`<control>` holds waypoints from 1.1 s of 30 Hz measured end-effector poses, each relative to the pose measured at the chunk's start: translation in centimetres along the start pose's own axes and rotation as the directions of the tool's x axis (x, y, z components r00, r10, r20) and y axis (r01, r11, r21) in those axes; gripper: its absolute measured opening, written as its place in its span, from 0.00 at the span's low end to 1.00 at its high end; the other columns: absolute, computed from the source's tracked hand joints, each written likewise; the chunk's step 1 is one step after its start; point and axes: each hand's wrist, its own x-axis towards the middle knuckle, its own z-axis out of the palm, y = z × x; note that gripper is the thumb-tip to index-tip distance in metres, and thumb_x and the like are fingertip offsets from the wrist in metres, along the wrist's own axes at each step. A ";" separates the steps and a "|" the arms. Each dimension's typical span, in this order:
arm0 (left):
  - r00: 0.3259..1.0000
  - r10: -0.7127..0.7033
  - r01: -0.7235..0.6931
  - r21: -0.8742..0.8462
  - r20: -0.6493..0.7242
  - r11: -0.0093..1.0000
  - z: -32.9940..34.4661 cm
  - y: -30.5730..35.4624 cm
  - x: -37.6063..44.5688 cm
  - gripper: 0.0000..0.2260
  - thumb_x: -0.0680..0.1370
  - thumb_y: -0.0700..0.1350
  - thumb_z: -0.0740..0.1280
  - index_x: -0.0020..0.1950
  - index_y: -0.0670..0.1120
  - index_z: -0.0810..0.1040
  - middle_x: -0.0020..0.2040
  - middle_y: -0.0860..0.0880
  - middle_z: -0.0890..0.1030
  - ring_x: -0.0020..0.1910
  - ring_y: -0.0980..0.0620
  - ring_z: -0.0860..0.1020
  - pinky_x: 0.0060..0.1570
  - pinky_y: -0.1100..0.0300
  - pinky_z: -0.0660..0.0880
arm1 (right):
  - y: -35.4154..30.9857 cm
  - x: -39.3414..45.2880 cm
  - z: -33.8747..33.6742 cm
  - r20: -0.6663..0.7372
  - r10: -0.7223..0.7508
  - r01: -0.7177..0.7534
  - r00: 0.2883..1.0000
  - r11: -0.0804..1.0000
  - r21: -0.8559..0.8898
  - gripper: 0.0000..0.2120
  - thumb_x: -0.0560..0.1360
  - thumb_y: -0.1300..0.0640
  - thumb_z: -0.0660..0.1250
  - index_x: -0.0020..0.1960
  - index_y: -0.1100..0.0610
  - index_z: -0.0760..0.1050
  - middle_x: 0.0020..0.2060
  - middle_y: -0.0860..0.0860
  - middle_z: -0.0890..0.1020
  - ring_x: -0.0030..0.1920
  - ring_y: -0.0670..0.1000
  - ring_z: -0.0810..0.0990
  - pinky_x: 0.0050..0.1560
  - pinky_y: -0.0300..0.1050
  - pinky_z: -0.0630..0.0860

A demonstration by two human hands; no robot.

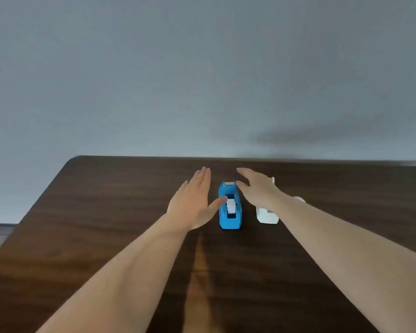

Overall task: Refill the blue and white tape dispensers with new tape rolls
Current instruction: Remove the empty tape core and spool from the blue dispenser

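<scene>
A blue tape dispenser (229,207) stands on the dark wooden table (106,224), with a white roll showing in its well. My left hand (193,200) hovers flat and open just to its left, the thumb tip near the dispenser's side. My right hand (257,188) is spread open to the right of the blue dispenser, its fingers near the cutter end. A white tape dispenser (267,216) sits behind my right wrist, which hides most of it. Neither hand holds anything.
The table's far edge runs close behind the dispensers, against a plain grey wall (202,80). Its left corner is rounded, and floor shows beyond the left edge. A small pale object (300,199) peeks out behind my right forearm.
</scene>
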 end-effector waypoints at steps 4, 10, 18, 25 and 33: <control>0.992 -0.083 0.095 -0.133 0.091 0.987 3.5 0.4 0.1 0.40 0.74 0.65 0.60 0.77 0.52 0.43 0.79 0.52 0.50 0.77 0.50 0.56 0.70 0.51 0.61 | 0.2 1.7 2.4 0.027 0.038 -0.039 0.999 0.999 0.035 0.23 0.80 0.57 0.56 0.75 0.55 0.58 0.74 0.53 0.64 0.73 0.54 0.64 0.70 0.49 0.63; 1.000 -0.021 0.020 -0.349 0.002 0.937 7.1 0.6 0.0 0.34 0.71 0.62 0.68 0.72 0.52 0.60 0.67 0.53 0.73 0.64 0.54 0.73 0.51 0.64 0.70 | 0.9 3.2 3.7 0.012 0.037 -0.038 0.999 0.998 0.057 0.21 0.81 0.55 0.56 0.72 0.59 0.64 0.70 0.55 0.70 0.68 0.54 0.69 0.64 0.45 0.66; 0.997 -0.002 -0.029 -0.384 -0.080 0.923 9.2 0.5 -1.1 0.34 0.63 0.68 0.70 0.64 0.53 0.70 0.57 0.55 0.79 0.54 0.54 0.77 0.54 0.54 0.78 | 1.4 2.0 3.3 -0.075 -0.024 0.011 0.997 0.985 -0.171 0.18 0.78 0.50 0.62 0.53 0.62 0.82 0.50 0.58 0.83 0.52 0.57 0.79 0.51 0.49 0.74; 0.970 -0.041 -0.049 -0.357 -0.238 0.933 10.0 -1.5 -3.2 0.23 0.69 0.57 0.71 0.61 0.52 0.74 0.49 0.57 0.79 0.50 0.55 0.78 0.48 0.59 0.75 | 1.2 -1.1 4.6 -0.181 -0.039 -0.031 0.983 0.928 -0.371 0.22 0.77 0.51 0.62 0.28 0.59 0.64 0.26 0.52 0.66 0.27 0.51 0.64 0.27 0.42 0.59; 0.941 0.008 -0.184 -0.489 -0.339 0.852 12.8 -2.2 -9.4 0.25 0.73 0.49 0.70 0.69 0.47 0.69 0.64 0.49 0.77 0.62 0.49 0.75 0.56 0.61 0.68 | 3.8 -8.6 9.9 -0.423 -0.100 0.017 0.901 0.980 -0.197 0.08 0.77 0.55 0.58 0.43 0.59 0.70 0.33 0.51 0.71 0.41 0.54 0.72 0.33 0.43 0.64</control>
